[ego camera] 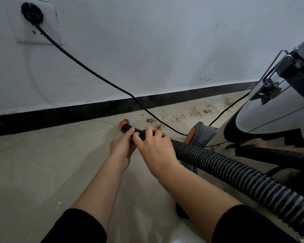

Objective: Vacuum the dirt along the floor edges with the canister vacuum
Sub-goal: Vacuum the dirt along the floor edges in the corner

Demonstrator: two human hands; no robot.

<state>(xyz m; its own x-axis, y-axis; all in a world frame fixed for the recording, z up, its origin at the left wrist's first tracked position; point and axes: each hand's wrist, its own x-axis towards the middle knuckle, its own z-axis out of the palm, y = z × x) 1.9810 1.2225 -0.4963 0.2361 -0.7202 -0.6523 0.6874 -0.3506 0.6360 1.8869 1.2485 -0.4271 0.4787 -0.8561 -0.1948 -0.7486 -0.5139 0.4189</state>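
Note:
A black ribbed vacuum hose (235,174) runs from the lower right to a smooth black end with an orange tip (122,126), which lies close to the black baseboard (77,111). My left hand (122,146) grips the hose end from below. My right hand (153,146) grips it from above, just behind. Brown dirt (182,114) is scattered on the floor along the baseboard, right of the tip. The shiny canister (274,116) stands at the right edge.
A black power cord (95,74) hangs from a wall socket (32,14) at top left down to the floor by the canister's grey and orange wheel (197,132). The beige floor (51,163) stretches to the left. The white wall fills the upper view.

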